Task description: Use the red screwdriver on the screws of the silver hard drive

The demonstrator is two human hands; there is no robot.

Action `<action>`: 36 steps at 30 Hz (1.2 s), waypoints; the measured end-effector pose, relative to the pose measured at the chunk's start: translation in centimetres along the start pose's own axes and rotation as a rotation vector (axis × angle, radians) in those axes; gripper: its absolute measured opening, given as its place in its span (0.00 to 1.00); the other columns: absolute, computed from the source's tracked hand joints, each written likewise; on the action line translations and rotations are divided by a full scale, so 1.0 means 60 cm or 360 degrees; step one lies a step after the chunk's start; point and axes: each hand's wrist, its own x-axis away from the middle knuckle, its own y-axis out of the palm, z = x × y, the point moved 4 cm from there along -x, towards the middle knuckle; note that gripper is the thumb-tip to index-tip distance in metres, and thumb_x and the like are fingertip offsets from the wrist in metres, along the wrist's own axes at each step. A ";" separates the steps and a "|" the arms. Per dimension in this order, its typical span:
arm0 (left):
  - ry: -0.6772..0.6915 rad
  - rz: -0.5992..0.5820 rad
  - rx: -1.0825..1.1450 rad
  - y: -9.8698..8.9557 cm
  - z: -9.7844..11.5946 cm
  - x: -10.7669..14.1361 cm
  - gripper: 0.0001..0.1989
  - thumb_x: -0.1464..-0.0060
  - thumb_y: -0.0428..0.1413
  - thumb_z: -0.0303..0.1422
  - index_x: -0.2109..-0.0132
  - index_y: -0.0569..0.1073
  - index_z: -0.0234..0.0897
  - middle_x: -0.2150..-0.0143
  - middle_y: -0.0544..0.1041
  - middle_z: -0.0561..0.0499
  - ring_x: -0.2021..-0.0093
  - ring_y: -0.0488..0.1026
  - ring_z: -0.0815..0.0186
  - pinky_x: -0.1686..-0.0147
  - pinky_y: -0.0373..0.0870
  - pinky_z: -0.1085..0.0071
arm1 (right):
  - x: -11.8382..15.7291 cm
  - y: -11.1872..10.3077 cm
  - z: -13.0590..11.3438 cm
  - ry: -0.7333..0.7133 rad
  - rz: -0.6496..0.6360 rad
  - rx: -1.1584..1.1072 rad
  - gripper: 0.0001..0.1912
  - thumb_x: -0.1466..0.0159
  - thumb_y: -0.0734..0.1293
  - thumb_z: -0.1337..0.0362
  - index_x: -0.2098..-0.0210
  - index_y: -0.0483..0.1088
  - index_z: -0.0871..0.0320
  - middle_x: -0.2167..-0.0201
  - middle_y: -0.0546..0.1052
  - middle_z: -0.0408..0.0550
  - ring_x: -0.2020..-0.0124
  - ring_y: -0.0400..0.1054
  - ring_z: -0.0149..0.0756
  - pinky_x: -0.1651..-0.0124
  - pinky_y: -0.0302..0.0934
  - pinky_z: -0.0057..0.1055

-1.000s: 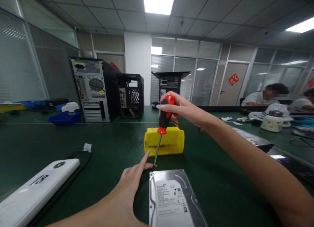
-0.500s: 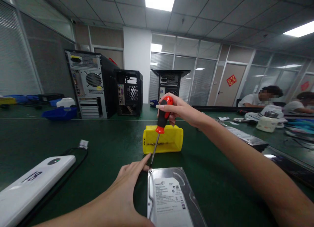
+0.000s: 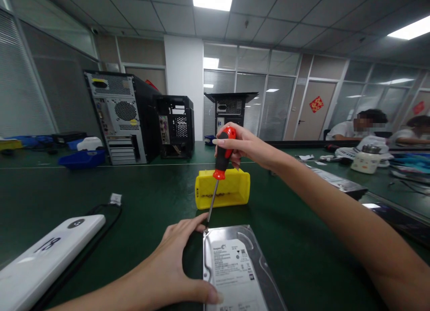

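Note:
A silver hard drive (image 3: 231,262) with a white label lies flat on the green table, its near end cut off by the frame's edge. My left hand (image 3: 174,262) holds it from the left: the thumb presses on the label, and the fingers reach to the far left corner. In my right hand (image 3: 240,145) is a red and black screwdriver (image 3: 220,161), gripped by its handle and tilted. Its tip meets that same corner beside my left fingertips; the screw there is too small to make out. Just beyond the drive sits a yellow bin (image 3: 235,188) with small dark screws inside.
A white case marked 18 (image 3: 50,248) and a black cable lie at the left. Computer cases (image 3: 124,114) and a blue tray (image 3: 82,159) stand further back. More drives (image 3: 339,181) and a jar (image 3: 366,159) are at the right, with two people seated beyond.
My left thumb has come forward onto the drive's label. The screwdriver stays at the far left corner, its handle barely moved. The view has shifted slightly.

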 end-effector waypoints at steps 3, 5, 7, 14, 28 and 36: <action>-0.0019 -0.0001 0.0006 0.001 -0.003 -0.002 0.50 0.69 0.63 0.53 0.38 0.57 0.44 0.44 0.64 0.44 0.43 0.57 0.45 0.44 0.53 0.47 | 0.000 0.000 0.003 0.0001 -0.0024 -0.0001 0.17 0.42 0.67 0.57 0.60 0.57 0.57 0.72 0.72 0.43 0.83 0.60 0.21 0.83 0.59 0.19; -0.0024 -0.0009 0.0010 0.001 -0.003 -0.002 0.48 0.68 0.62 0.53 0.39 0.58 0.45 0.44 0.64 0.44 0.43 0.57 0.45 0.44 0.54 0.46 | 0.000 0.001 0.005 0.0013 -0.0037 0.0002 0.17 0.42 0.67 0.57 0.60 0.57 0.57 0.71 0.72 0.44 0.83 0.60 0.21 0.83 0.60 0.20; -0.0017 -0.0011 0.0007 0.000 -0.002 -0.002 0.48 0.68 0.62 0.54 0.39 0.58 0.45 0.44 0.64 0.44 0.42 0.57 0.45 0.44 0.54 0.46 | 0.000 0.003 0.005 0.0022 -0.0049 0.0008 0.17 0.42 0.67 0.57 0.60 0.57 0.57 0.71 0.72 0.44 0.83 0.61 0.22 0.82 0.61 0.20; 0.0009 0.0015 -0.0001 0.000 0.001 -0.002 0.45 0.68 0.63 0.53 0.41 0.63 0.42 0.42 0.64 0.43 0.42 0.56 0.45 0.43 0.53 0.47 | -0.001 0.006 0.007 0.0030 -0.0040 0.0011 0.18 0.42 0.67 0.56 0.60 0.57 0.57 0.71 0.71 0.44 0.83 0.60 0.22 0.83 0.60 0.21; 0.0025 0.0010 0.0064 -0.009 0.000 -0.014 0.20 0.45 0.50 0.46 0.49 0.70 0.42 0.47 0.72 0.50 0.45 0.65 0.56 0.43 0.59 0.60 | 0.005 0.009 -0.002 -0.0016 -0.0096 0.0052 0.18 0.41 0.66 0.56 0.59 0.56 0.57 0.71 0.71 0.46 0.81 0.59 0.23 0.80 0.58 0.22; 0.0104 0.0074 0.0108 -0.013 -0.012 -0.019 0.18 0.43 0.48 0.44 0.51 0.73 0.43 0.51 0.75 0.52 0.48 0.69 0.57 0.46 0.63 0.62 | 0.004 0.008 -0.001 -0.0011 -0.0088 0.0067 0.19 0.41 0.66 0.56 0.57 0.56 0.57 0.71 0.70 0.44 0.82 0.59 0.23 0.80 0.58 0.22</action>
